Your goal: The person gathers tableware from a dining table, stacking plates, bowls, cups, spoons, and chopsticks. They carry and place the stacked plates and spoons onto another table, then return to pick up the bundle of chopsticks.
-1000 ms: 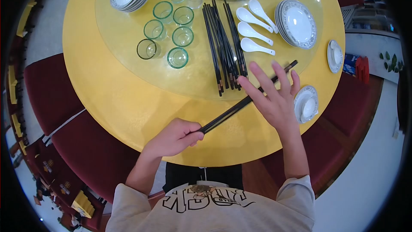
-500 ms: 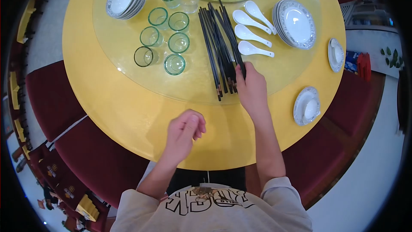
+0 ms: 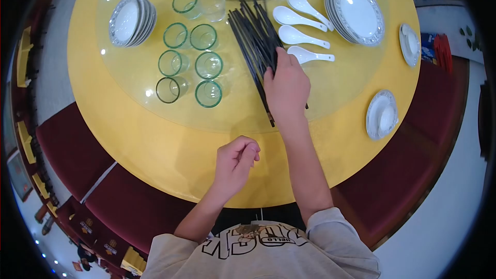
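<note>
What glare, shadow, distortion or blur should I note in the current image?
Head view: small bright reflections on the clear turntable; head view: wide-angle curvature, with black corners; head view: a soft shadow on the yellow table beside the left hand; head view: chopsticks by the right hand look slightly soft.

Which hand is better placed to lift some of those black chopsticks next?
Probably the right hand: it is at the black chopsticks, with its thumb and index finger over them. The left hand is loosely curled near the table's near edge, well apart from them.
</note>
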Motion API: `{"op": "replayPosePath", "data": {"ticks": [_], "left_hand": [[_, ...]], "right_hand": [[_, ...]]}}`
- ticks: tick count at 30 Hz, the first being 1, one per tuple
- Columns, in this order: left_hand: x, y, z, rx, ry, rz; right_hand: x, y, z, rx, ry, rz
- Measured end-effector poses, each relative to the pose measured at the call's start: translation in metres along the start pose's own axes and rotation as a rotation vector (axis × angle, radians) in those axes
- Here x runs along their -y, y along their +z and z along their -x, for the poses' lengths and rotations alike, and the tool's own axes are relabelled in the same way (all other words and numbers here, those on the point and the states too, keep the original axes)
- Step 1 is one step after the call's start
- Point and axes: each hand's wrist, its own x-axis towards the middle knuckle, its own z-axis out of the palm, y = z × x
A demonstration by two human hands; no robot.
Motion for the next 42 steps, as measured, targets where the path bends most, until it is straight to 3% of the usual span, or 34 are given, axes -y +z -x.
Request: {"op": "replayPosePath", "data": {"ticks": [8,10,13,17,21,25,26,31,38,42], "left_hand": [[-0.006,0.020,-0.018,-0.010,0.059,-0.082],[-0.006,0.031,-0.023,0.014,0.060,-0.112],[-0.009,0.061,-0.035,0.003,0.036,-0.134],[-0.007,0.103,-0.054,0.028,0.108,-0.160],[0.000,0.179,-0.073,0.126,0.201,-0.299],[0.010,0.262,-0.094,0.203,0.187,-0.416],[0.012,0.282,-0.100,0.213,0.200,-0.564],[0.031,0.341,-0.132,0.243,0.268,-0.896],[0.022,0.362,-0.146,0.239,0.283,-1.042],[0.021,0.356,-0.146,0.194,0.391,-0.967]], "right_hand": [[-0.011,-0.012,0.004,-0.152,-0.078,-0.053],[-0.024,-0.028,0.012,-0.298,-0.182,-0.222],[-0.068,-0.054,0.031,-0.329,-0.156,-0.323],[-0.152,-0.088,0.066,-0.432,-0.050,-0.333],[-0.241,-0.146,0.097,-0.430,0.284,-0.427],[-0.326,-0.171,0.106,-0.499,0.461,-0.494],[-0.344,-0.176,0.103,-0.522,0.519,-0.585],[-0.426,-0.188,0.036,-0.391,0.627,-0.886],[-0.481,-0.190,-0.119,-0.261,0.483,-0.642],[-0.500,-0.177,-0.167,-0.166,0.592,-0.669]]}}
